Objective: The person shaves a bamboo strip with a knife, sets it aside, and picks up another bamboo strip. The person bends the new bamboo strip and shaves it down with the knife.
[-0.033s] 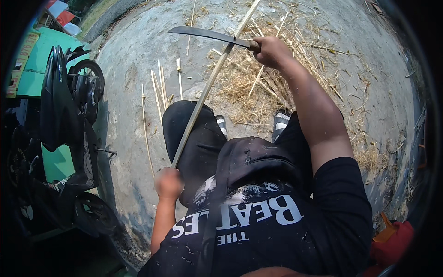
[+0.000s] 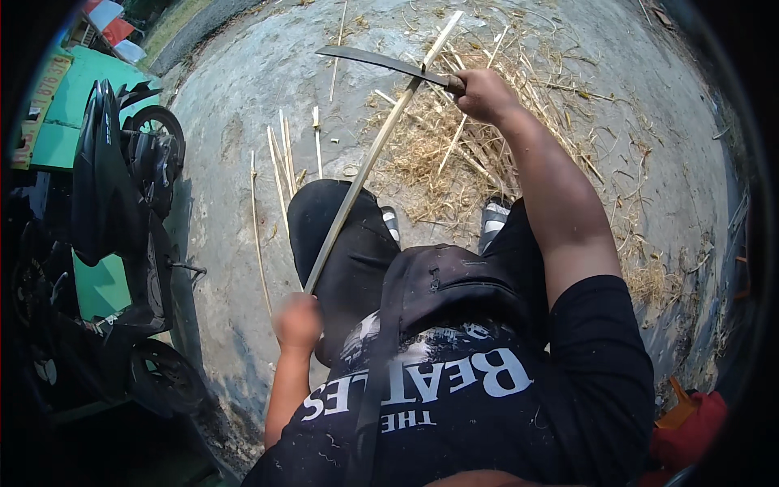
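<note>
Wooden strip, one, long, pale: slants over the left thigh. Left hand, blurred: closed round the strip's near end. Right hand: gripping a curved knife, blade crossing the strip toward its far end. Shavings: right of the strip. Thin sticks: left of it.
</note>
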`<state>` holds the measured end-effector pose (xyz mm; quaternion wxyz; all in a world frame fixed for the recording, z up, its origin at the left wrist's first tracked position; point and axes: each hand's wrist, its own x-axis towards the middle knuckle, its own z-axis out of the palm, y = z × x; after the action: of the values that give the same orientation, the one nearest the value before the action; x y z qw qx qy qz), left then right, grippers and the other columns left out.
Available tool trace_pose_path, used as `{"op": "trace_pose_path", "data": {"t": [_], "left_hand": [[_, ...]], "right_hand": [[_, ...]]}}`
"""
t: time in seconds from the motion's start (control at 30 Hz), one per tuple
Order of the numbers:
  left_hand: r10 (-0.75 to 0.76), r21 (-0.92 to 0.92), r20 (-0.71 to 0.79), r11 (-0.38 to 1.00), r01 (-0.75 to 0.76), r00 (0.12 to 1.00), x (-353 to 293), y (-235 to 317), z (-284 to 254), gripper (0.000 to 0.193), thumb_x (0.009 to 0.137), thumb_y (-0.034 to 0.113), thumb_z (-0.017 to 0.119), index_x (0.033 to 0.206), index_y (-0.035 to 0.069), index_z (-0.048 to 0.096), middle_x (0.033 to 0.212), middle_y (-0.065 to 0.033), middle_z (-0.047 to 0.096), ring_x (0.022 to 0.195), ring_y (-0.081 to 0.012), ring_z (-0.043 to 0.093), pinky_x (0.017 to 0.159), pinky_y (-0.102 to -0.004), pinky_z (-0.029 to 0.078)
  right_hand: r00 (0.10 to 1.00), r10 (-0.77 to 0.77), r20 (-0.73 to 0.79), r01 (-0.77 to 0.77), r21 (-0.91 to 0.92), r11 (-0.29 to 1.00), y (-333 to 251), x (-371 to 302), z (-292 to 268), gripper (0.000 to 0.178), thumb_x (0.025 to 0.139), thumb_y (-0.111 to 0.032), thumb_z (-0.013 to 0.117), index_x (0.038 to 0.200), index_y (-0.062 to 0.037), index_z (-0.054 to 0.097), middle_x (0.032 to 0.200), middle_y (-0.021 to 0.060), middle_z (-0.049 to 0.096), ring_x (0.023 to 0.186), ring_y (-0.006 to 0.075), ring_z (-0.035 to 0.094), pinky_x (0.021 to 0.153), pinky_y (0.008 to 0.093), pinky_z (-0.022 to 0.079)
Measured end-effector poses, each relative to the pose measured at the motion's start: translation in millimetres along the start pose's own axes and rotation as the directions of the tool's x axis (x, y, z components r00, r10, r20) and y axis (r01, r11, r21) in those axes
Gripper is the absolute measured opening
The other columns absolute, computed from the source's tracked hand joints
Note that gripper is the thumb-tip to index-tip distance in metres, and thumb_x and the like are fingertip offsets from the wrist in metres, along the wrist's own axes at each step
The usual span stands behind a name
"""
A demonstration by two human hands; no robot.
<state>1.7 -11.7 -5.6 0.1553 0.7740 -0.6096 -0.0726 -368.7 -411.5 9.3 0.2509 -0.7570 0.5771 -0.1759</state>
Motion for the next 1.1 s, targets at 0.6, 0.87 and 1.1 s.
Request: {"op": "trace_pose_path", "data": {"t": [0.6,0.87,1.1], "left_hand": [[-0.073,0.125,0.082,0.990,0.062,0.994,-23.0,5.1,-44.8,0.036,0.103,0.035,0.055,0.084,0.004,0.054,0.067,-0.0246,0.060,0.066,-0.0500,0.060,0.056,-0.0551,0.046],[-0.050,0.157,0.046,0.987,0.042,0.998,-58.8,-38.3,-48.0,0.035,0.102,0.035,0.056,0.085,0.004,0.054,0.067,-0.0226,0.061,0.065,-0.0491,0.061,0.055,-0.0540,0.046],[-0.100,0.096,0.116,0.991,0.089,0.988,-44.8,-21.3,-61.1,0.038,0.103,0.038,0.054,0.084,0.004,0.055,0.067,-0.0233,0.060,0.065,-0.0492,0.061,0.056,-0.0538,0.046]], "right_hand": [[0.993,-0.113,-0.023,0.102,-0.282,0.954,-1.0,-15.8,2.5,0.011,0.082,-0.015,0.069,0.093,-0.0140,0.071,0.079,0.0114,0.071,0.076,0.0294,0.071,0.070,0.0443,0.056],[0.923,-0.383,0.040,0.378,-0.277,0.883,-35.6,-26.9,16.6,0.005,0.081,-0.014,0.069,0.085,-0.0167,0.069,0.078,0.0110,0.069,0.073,0.0316,0.070,0.067,0.0445,0.054],[0.987,-0.114,0.113,0.140,-0.246,0.959,-31.0,-26.8,11.4,0.013,0.082,-0.018,0.067,0.094,-0.0136,0.072,0.090,0.0113,0.072,0.093,0.0302,0.071,0.080,0.0436,0.057]]}}
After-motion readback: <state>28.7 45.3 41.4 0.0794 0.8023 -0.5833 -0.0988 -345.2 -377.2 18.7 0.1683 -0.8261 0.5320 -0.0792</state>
